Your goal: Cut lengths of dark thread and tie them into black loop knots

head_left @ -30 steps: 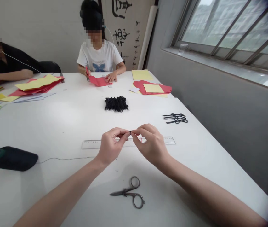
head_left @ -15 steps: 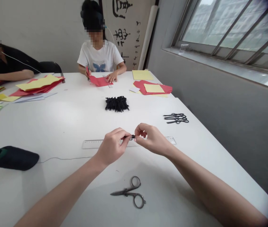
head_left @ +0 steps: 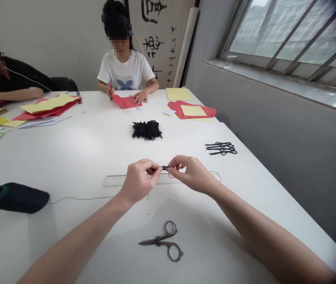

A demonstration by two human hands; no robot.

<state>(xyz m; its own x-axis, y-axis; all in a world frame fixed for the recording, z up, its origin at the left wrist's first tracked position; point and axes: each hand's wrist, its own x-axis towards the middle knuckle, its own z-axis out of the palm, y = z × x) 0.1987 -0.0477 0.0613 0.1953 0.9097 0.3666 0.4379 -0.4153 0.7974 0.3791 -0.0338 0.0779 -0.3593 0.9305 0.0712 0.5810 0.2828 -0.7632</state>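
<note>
Between my hands a short piece of black cord [head_left: 164, 168] is stretched, and most of it is hidden by my fingers. My left hand [head_left: 140, 178] pinches its left end, thumb against forefinger. The other end is in the pinched fingertips of my right hand [head_left: 190, 173]. Under both hands lies a clear ruler [head_left: 115, 180] with a small red mark near its middle. A thin dark thread [head_left: 79, 198] runs from a dark spool [head_left: 18, 197] at the left toward my left wrist. Scissors [head_left: 162, 240] rest with spread handles on the table in front of me.
Farther off sits a bundle of black looped cords [head_left: 147, 130]. Several black cord loops [head_left: 221, 148] lie near the table's right edge. Coloured paper is stacked at left [head_left: 49, 104] and at right [head_left: 191, 109]. A person opposite handles red paper [head_left: 126, 101]; another sits at far left.
My hands have shifted slightly, and the cord between the fingertips now looks straighter and more drawn out. A thread end now shows below my left hand. The scissors and spool stay put.
</note>
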